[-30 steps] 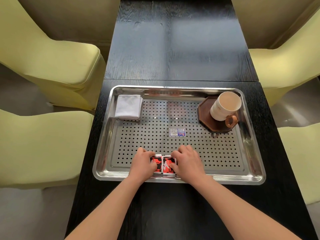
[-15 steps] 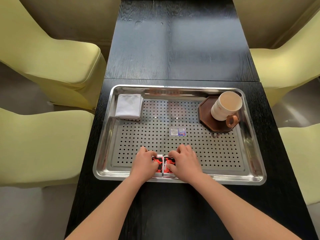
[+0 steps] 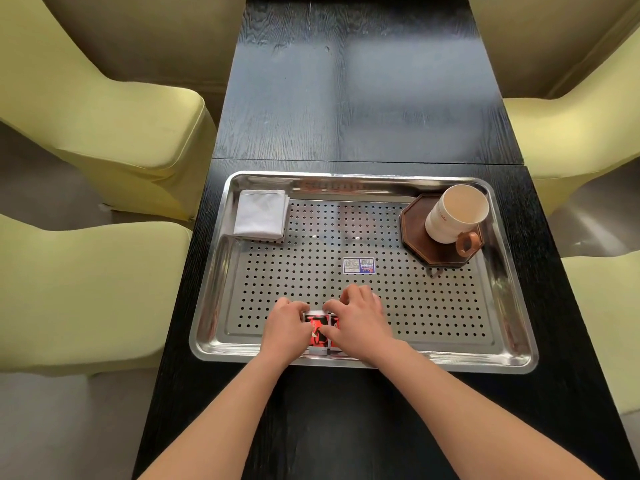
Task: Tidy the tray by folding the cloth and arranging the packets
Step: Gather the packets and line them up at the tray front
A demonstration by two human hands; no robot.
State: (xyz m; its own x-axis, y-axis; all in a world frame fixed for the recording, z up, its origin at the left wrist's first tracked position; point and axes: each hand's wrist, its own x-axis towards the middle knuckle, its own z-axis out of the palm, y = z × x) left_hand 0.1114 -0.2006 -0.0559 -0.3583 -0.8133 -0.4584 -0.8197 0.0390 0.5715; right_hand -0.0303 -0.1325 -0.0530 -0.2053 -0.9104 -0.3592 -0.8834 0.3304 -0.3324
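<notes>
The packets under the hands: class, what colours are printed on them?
Red and black with white edges on the packets, seen in the head view, the only one.

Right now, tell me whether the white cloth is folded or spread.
Folded: the white cloth forms a compact layered square, far-left on the steel tray.

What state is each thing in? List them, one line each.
cloth, folded, in the tray's far left corner.
packets, side by side at the tray's near edge, held.
cup, upright on the coaster, looks empty.
left hand, grips the packets.
right hand, grips the packets.
</notes>
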